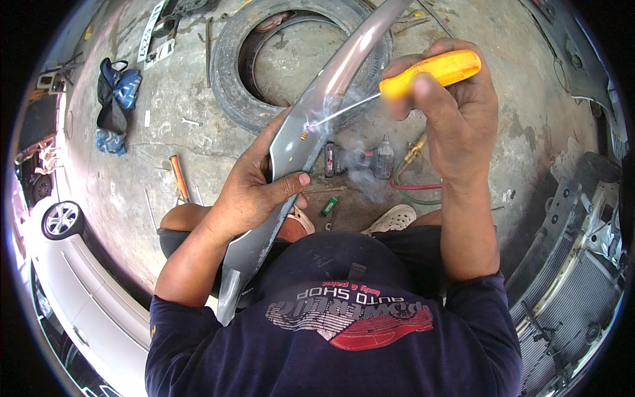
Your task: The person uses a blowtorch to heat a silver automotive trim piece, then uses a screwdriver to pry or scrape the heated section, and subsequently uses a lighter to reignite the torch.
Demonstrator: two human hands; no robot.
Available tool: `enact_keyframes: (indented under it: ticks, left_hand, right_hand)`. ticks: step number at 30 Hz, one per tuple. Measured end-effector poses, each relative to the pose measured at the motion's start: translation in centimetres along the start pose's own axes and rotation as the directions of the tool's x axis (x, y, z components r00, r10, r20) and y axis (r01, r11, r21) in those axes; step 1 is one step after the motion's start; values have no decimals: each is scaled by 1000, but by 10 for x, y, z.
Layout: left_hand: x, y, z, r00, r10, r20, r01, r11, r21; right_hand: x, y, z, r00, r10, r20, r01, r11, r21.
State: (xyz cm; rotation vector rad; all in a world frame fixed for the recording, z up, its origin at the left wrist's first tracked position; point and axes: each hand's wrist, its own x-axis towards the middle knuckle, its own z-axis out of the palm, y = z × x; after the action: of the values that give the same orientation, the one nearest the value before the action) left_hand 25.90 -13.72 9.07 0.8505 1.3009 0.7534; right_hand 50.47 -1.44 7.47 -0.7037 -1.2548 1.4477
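Observation:
In the head view, my left hand [258, 192] is closed around a long silver-grey curved panel [297, 155] that slants from my lap up to the top. My right hand [456, 126] grips a yellow-handled tool [450, 66] with a thin metal shaft. Its tip touches the panel beside small marks, and whitish smoke drifts around that spot and downward. Beyond the panel lies a tyre [238, 79] on the concrete floor.
A cordless drill [381, 162], hoses [417, 187], a green object [331, 206], an orange-handled tool [177, 173] and a bag [116, 106] lie on the floor. A white car [92, 291] is left; a radiator assembly [569, 278] is right.

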Motion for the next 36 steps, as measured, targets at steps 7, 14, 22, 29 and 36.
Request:
enact_keyframes:
  ticks: [7,14,22,29,36]
  left_hand:
    - [0,1,0,1000,-22,-1,22,999,-41]
    - [0,-3,0,1000,-6,-6,6,998,-70]
    - [-1,1,1,1000,-24,-8,24,999,-47]
    - [-2,-2,-1,1000,1,-23,0,1000,25]
    - [-2,-3,-1,1000,-1,-14,1,1000,-25]
  right_hand:
    - [1,3,0,999,-24,34,24,1000,-14]
    - [0,5,1,999,-19,31,19,1000,-4]
    - [0,6,3,999,-23,28,23,1000,-10]
    - [-1,5,6,999,-31,28,32,999,-35]
    - [3,1,1,996,-72,49,71,997,15]
